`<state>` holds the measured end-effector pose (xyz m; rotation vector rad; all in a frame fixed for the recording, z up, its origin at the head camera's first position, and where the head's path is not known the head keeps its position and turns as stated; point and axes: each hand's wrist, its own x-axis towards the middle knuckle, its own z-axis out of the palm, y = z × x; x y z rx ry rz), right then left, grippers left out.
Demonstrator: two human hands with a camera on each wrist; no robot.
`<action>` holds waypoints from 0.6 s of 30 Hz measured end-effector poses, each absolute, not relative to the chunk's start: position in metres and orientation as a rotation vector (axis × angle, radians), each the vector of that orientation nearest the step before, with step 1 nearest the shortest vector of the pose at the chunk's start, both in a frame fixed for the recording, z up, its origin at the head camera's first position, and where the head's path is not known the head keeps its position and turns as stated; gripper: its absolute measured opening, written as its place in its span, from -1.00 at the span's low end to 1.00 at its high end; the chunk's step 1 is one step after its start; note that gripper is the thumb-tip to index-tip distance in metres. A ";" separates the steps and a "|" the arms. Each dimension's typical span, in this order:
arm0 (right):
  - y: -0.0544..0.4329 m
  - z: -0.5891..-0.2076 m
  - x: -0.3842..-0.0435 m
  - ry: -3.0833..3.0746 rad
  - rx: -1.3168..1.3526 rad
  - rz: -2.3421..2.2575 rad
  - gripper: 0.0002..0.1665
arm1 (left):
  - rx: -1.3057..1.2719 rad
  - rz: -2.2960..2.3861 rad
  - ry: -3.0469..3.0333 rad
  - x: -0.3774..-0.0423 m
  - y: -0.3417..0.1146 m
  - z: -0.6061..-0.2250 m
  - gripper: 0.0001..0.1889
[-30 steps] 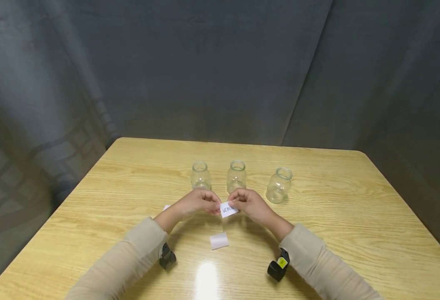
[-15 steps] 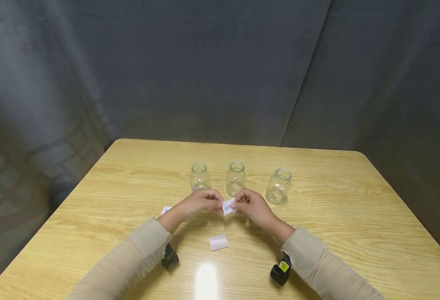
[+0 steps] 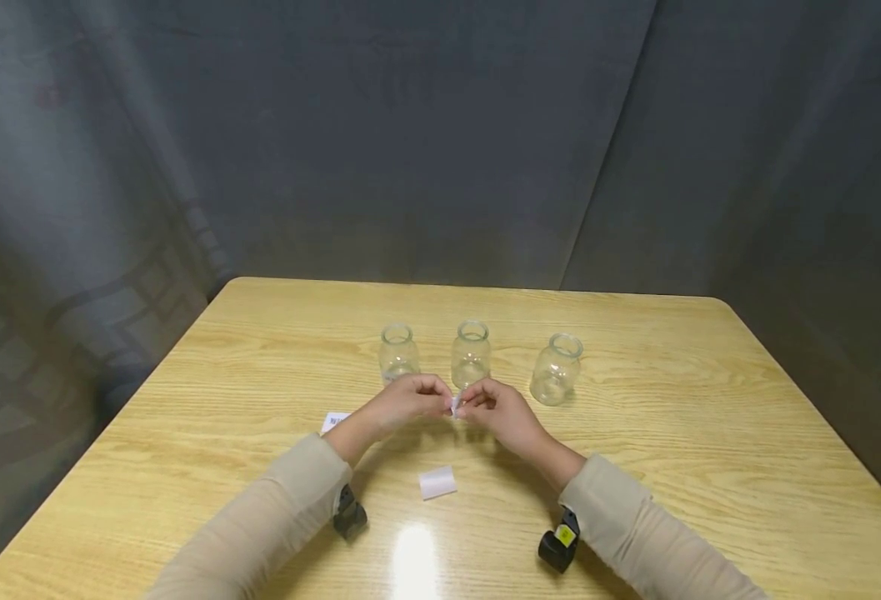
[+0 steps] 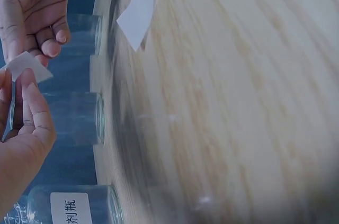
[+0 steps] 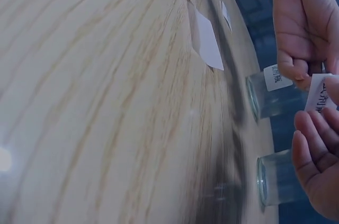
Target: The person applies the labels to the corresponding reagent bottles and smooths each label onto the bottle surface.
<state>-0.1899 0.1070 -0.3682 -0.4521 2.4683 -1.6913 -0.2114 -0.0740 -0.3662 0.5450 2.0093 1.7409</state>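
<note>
Between both hands, a small white label (image 3: 455, 406) with dark characters is held in front of the middle jar. My left hand (image 3: 406, 402) pinches one edge with thumb and fingertips. My right hand (image 3: 506, 417) pinches the other side; its fingers partly cover the writing on the label (image 5: 318, 94) in the right wrist view. Beyond the hands, three glass jars stand lidless in a row: a left jar (image 3: 398, 354), a middle jar (image 3: 471, 358) and a right jar (image 3: 556, 371). The left jar wears a printed label (image 4: 71, 209), seen in the left wrist view.
On the wooden table (image 3: 710, 433) in front of the hands lies a creased white paper piece (image 3: 437, 482). A printed white slip (image 3: 333, 422) lies partly hidden behind the left forearm. A dark curtain (image 3: 410, 150) hangs behind the table.
The label has turned from facing the head camera to nearly edge-on. The hands have drawn closer together, the left one moving slightly right. The jars stay put.
</note>
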 end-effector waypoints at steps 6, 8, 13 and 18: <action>0.106 -0.367 -0.187 2.416 -0.484 -1.710 -0.74 | 0.525 1.734 2.036 -0.210 -0.070 -0.367 -0.88; 0.107 -0.368 -0.187 2.439 -0.473 -1.695 -0.75 | 0.523 1.721 2.046 -0.210 -0.069 -0.367 -0.89; 0.108 -0.371 -0.186 2.454 -0.480 -1.689 -0.78 | 0.520 1.668 2.089 -0.209 -0.068 -0.367 -0.88; 0.108 -0.372 -0.185 2.453 -0.511 -1.703 -0.82 | 0.515 1.638 2.137 -0.209 -0.068 -0.367 -0.91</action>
